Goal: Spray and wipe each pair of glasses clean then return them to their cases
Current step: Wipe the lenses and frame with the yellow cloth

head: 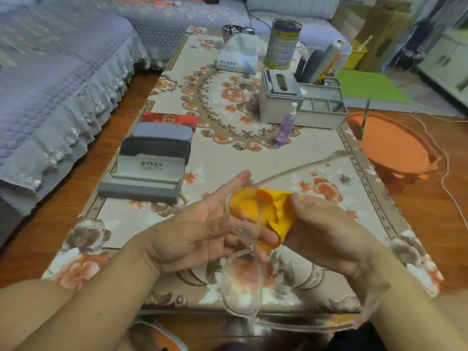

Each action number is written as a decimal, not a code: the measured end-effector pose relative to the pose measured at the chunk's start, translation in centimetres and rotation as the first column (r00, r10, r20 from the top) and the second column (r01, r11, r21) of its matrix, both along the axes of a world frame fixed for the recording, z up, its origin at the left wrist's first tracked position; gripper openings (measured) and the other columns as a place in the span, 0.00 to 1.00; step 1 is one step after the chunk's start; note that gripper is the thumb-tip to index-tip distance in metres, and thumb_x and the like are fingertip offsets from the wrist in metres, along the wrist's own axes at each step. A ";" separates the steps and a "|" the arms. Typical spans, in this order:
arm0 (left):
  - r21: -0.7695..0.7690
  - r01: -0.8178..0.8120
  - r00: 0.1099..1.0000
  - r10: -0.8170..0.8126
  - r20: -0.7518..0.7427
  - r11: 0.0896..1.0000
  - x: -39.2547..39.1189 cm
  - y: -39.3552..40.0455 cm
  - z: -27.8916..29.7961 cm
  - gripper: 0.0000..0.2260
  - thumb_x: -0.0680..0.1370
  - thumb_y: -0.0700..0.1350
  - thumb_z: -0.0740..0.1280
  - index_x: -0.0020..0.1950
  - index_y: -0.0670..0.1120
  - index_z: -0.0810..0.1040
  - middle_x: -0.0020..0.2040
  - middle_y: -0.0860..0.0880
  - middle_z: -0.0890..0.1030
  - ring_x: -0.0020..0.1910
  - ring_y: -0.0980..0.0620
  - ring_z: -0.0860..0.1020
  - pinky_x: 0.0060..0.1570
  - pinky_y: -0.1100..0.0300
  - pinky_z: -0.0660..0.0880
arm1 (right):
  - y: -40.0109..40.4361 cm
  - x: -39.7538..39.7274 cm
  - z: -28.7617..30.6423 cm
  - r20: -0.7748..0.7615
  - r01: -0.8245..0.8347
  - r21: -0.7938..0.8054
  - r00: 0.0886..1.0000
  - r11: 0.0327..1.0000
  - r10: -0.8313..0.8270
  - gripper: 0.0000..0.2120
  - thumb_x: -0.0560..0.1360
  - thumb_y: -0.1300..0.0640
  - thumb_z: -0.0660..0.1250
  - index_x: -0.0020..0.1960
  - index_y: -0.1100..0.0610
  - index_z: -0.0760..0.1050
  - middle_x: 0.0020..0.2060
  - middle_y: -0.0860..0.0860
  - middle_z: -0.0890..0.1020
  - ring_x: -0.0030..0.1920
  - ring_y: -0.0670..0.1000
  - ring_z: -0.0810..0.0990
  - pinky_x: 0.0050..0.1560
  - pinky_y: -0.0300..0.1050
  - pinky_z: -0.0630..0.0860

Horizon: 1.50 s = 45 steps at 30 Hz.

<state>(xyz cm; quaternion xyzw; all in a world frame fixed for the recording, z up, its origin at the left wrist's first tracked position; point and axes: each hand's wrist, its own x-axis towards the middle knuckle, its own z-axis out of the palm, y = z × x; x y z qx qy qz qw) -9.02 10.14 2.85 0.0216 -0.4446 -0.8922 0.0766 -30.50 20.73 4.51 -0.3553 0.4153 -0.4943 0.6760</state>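
A pair of clear-framed glasses [241,285] hangs above the near part of the table. My left hand [200,231] holds the frame at its upper lens, one temple arm sticking out to the far right. My right hand [321,229] pinches an orange cloth [263,211] against that upper lens. An open grey case [144,177] stands at the left, with a dark case [154,148], a blue-grey case [162,131] and a red case [168,120] lined up behind it. A small purple spray bottle [286,126] stands upright mid-table.
A grey organiser box [278,102] with pens, a tissue pack [239,55] and a tall tin [283,44] occupy the far right of the floral tablecloth [329,158]. A sofa [50,84] runs along the left. An orange basin [392,145] sits on the floor at right.
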 end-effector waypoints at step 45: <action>0.372 -0.215 0.929 0.072 0.363 0.903 -1.8 3.0 -0.1 0.14 0.78 0.38 0.64 0.60 0.38 0.82 0.57 0.30 0.81 0.52 0.34 0.84 0.50 0.45 0.83 | -0.3 5.5 -0.7 -0.025 0.622 0.096 0.782 0.777 -0.623 0.23 0.69 0.57 0.75 0.56 0.71 0.75 0.45 0.66 0.81 0.41 0.60 0.82 0.46 0.56 0.81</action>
